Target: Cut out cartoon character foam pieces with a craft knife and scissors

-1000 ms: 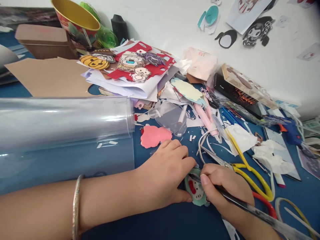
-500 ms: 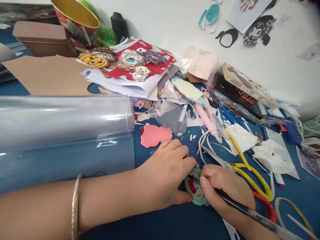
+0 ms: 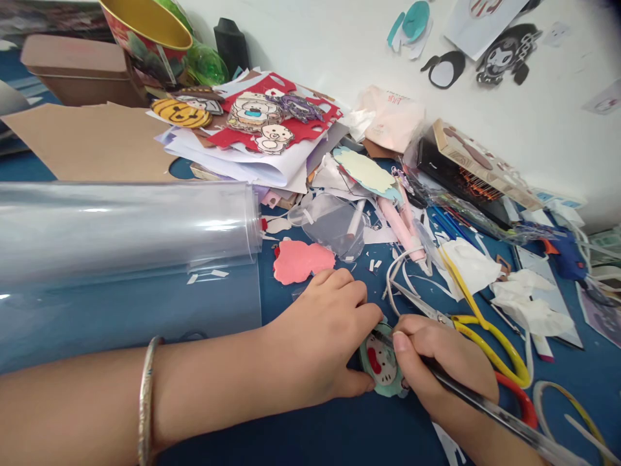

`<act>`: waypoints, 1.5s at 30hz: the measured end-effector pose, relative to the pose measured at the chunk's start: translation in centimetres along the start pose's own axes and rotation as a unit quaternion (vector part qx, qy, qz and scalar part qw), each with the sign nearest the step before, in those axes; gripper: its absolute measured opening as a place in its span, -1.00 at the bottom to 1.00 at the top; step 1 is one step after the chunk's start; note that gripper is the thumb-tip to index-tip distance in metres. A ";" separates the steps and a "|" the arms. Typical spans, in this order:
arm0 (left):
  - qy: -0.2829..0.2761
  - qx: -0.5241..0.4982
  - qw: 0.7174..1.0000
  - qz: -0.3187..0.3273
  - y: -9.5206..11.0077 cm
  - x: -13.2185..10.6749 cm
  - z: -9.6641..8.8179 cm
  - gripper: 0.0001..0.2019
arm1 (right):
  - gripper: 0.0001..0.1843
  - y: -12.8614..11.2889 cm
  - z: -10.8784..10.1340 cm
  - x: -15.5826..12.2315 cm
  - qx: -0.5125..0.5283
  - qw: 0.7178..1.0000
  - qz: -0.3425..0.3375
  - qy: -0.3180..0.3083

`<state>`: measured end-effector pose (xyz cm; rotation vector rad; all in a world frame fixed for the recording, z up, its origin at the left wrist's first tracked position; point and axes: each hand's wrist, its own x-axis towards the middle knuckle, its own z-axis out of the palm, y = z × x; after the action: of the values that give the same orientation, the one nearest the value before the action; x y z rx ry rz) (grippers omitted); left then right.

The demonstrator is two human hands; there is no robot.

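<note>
Under my hands, near the front of the blue table, lies a small pale-green cutout (image 3: pixel 388 387) with a white cartoon cat face and a red bow. My left hand (image 3: pixel 325 336) grips its left edge between thumb and fingers. In my right hand (image 3: pixel 444 353) is a black pen (image 3: pixel 466 396) with a clear barrel, its tip touching the upper part of the face. My right fingers hide part of the cutout's right side. Just beyond my left hand rests a pink cutout (image 3: pixel 301 261). Scissors with yellow handles (image 3: pixel 495 343) lie right beside my right hand.
A roll of clear plastic sheet (image 3: pixel 126 226) spans the left. Behind it are brown cardboard (image 3: pixel 97 139), a paper stack (image 3: pixel 272 162) with cutouts, and a gold-lined bucket (image 3: pixel 150 39). Rightward lie a pink glue pen (image 3: pixel 400 223), crumpled tissues (image 3: pixel 533 304), a blue glue gun (image 3: pixel 567 255) and red-handled scissors (image 3: pixel 521 398).
The pen tip has moved slightly up and right over the face, and my right hand has shifted a little right. My left hand keeps its grip on the cutout.
</note>
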<state>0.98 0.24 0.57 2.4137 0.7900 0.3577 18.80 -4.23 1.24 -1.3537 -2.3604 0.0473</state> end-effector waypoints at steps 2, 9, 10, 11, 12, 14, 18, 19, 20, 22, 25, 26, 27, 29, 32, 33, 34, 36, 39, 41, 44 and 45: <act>-0.002 0.002 1.000 0.004 0.0 0.0 0.0 -0.44 | -0.62 0.0 0.0 0.0 0.010 1.000 0.002 0.004; -0.001 0.003 1.000 0.003 0.0 0.1 0.0 -0.44 | -0.59 -0.1 -0.2 0.0 -0.014 1.000 -0.008 -0.023; -0.002 0.003 1.000 0.004 0.0 0.1 0.0 -0.44 | -0.59 -0.2 -0.2 0.0 -0.015 1.000 -0.007 -0.023; -0.003 0.003 1.000 0.004 0.0 0.1 0.0 -0.44 | -0.58 -0.2 -0.2 0.1 -0.016 1.000 -0.004 -0.020; -0.004 0.003 1.000 0.005 0.0 0.1 0.0 -0.44 | -0.58 -0.3 -0.3 0.2 -0.019 1.000 0.000 -0.013; -0.005 0.004 1.000 0.005 0.0 0.1 0.0 -0.45 | -0.57 -0.4 -0.3 0.3 -0.028 1.000 0.000 -0.012; -0.002 0.005 1.000 0.006 -0.1 0.0 0.0 -0.44 | -0.58 -0.5 -0.4 0.5 -0.013 1.000 -0.023 -0.014; 0.000 0.005 1.000 0.006 -0.1 0.0 0.0 -0.44 | -0.58 -0.4 -0.4 0.6 0.000 1.000 -0.030 -0.011; 0.001 0.004 1.000 0.006 -0.1 0.0 0.0 -0.44 | -0.58 -0.4 -0.4 0.6 0.012 0.999 -0.034 -0.010; 0.000 0.003 1.000 0.006 -0.1 -0.1 0.0 -0.45 | -0.59 -0.4 -0.4 0.6 0.025 0.999 -0.029 -0.018; -0.003 0.003 1.000 0.008 -0.1 -0.1 0.0 -0.47 | -0.60 -0.3 -0.4 0.6 0.031 0.999 -0.020 -0.024; -0.003 0.003 1.000 0.008 -0.1 -0.1 0.0 -0.48 | -0.60 -0.4 -0.4 0.6 0.039 0.999 -0.025 -0.023; -0.002 0.003 1.000 0.008 0.0 -0.1 0.0 -0.49 | -0.60 -0.4 -0.4 0.7 0.046 0.998 -0.030 -0.020; 0.001 0.003 1.000 0.008 0.0 -0.1 0.0 -0.50 | -0.61 -0.4 -0.4 0.7 0.056 0.998 -0.035 -0.012; 0.004 0.002 1.000 0.009 0.0 -0.1 0.0 -0.52 | -0.63 -0.3 -0.3 0.7 0.078 0.996 -0.030 -0.003; 0.006 0.002 1.000 0.010 0.0 -0.1 0.0 -0.53 | -0.64 -0.3 -0.3 0.7 0.090 0.996 -0.030 -0.003; 0.008 0.002 1.000 0.011 0.0 -0.1 0.1 -0.54 | -0.64 -0.2 -0.3 0.7 0.098 0.995 -0.028 -0.006; 0.004 0.001 1.000 0.011 0.0 -0.1 0.1 -0.53 | -0.64 -0.1 -0.3 0.6 0.111 0.994 -0.023 -0.006; -0.004 0.003 1.000 0.007 0.1 -0.1 0.1 -0.51 | -0.64 -0.1 -0.3 0.6 0.139 0.990 -0.023 0.002; -0.001 0.006 1.000 0.003 0.1 -0.1 0.1 -0.51 | -0.64 -0.1 -0.3 0.6 0.151 0.988 -0.019 0.009; 0.002 0.007 1.000 0.002 0.1 -0.1 0.0 -0.52 | -0.65 -0.2 -0.3 0.5 0.157 0.988 -0.006 0.014; 0.001 0.007 1.000 0.003 0.1 -0.1 0.0 -0.52 | -0.65 -0.2 -0.3 0.5 0.161 0.987 -0.004 0.014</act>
<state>0.92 0.07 0.58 2.4299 0.7899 0.3578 18.51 -3.95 1.72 -1.1780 -2.2164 0.3879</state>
